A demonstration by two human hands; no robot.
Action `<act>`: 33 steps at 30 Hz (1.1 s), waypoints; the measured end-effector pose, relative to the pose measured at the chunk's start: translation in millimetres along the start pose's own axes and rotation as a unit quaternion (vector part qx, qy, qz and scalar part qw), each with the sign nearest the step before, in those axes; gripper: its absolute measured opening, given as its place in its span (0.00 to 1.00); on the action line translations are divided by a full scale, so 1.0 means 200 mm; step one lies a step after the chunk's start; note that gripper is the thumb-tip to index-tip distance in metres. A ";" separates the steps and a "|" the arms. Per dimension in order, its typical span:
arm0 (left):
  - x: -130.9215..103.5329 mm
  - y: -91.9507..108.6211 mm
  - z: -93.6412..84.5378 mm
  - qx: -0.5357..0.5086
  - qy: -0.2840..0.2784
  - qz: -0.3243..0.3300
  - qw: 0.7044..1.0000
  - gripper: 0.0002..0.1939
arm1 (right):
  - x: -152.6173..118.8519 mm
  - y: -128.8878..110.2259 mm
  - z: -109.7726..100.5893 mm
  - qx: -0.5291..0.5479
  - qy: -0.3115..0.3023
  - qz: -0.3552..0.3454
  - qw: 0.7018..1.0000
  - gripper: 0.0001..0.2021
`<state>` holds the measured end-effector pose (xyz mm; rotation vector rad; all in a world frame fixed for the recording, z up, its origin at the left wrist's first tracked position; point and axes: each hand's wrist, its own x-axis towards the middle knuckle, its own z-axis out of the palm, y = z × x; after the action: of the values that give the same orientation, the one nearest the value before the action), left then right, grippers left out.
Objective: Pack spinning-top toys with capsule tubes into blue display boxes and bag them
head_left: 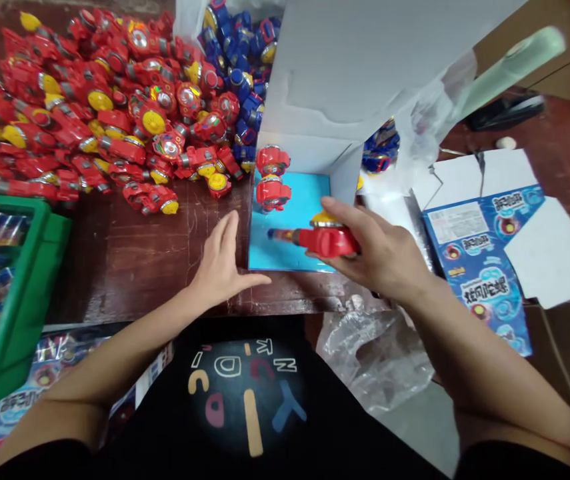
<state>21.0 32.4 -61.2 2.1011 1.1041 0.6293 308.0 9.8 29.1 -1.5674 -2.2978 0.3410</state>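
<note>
My right hand [387, 253] grips a red toy spinning-top launcher [332, 242] with a yellow-topped disc. A clear tube [281, 234] with a blue end points left from it, over the open box. Inside, along the left wall, two red launchers [273, 192] stand one behind the other on the bright blue bottom. The box [315, 73] has a tall white lid raised at the back. To the left of its front corner, my left hand [219, 263] is open, fingers stretched and thumb apart, holding nothing.
A big heap of red launchers [115, 127] covers the back left, with blue launchers [245, 83] beside it. A green crate [25, 307] of tubes stands at the left. On the right lies a printed blue carton [485, 267]. Clear plastic [375, 360] hangs below the table edge.
</note>
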 end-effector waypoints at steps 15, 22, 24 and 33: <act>-0.04 0.01 0.27 0.103 -0.028 -0.075 0.991 0.64 | 0.18 -0.06 0.12 -0.096 -0.063 -0.019 0.993 0.27; -0.04 0.02 0.28 0.092 -0.035 -0.084 0.992 0.64 | 0.33 -0.03 0.06 -0.038 -0.145 -0.042 0.988 0.34; -0.05 0.02 0.29 0.086 -0.032 -0.085 0.992 0.63 | 0.33 -0.03 0.10 -0.055 -0.164 -0.053 0.984 0.33; -0.06 0.02 0.30 0.066 -0.024 -0.085 0.994 0.58 | 0.47 -0.03 -0.03 -0.020 -0.094 -0.001 0.995 0.31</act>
<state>57.1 0.5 -97.8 2.0925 1.3130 0.4309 274.5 95.9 49.9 -1.6136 -2.4604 0.4629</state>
